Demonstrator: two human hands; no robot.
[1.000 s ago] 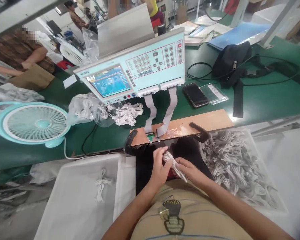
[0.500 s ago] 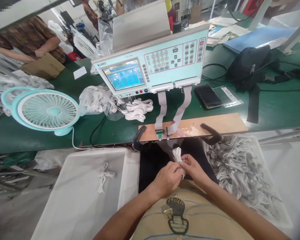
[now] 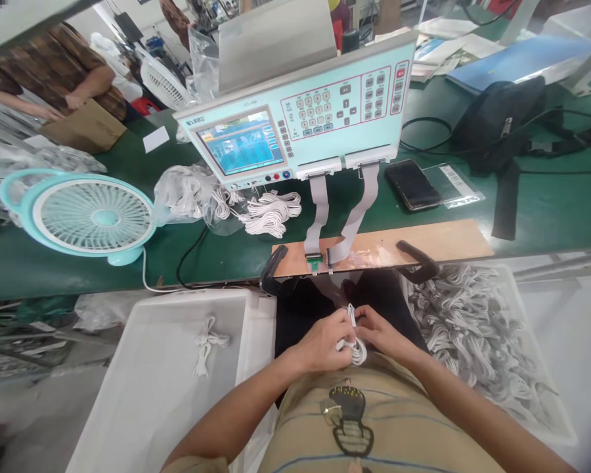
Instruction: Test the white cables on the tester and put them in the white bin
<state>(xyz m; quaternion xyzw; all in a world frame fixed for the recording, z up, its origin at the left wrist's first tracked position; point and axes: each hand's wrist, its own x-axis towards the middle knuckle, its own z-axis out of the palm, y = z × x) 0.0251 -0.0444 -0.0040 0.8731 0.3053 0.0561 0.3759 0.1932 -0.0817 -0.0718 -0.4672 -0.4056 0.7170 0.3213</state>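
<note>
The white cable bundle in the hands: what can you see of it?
The white cable bundle looks like thin, plastic-coated cord gathered in loops. It is held before the shirt, loops showing beyond the grip at both ends. The left hand clasps it; the right hand touches its other side. Its middle is covered.

Bright, diffuse light leaves glare on the tan board [image 3: 384, 246]; outer edges look stretched, soft.

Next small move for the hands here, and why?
Probably use the right hand to tease out one cable end while the left hand steadies the white cable bundle: the left hand grasps it, the right fingers are against it, it's still coiled, and it sits apart from the green connector.
</note>
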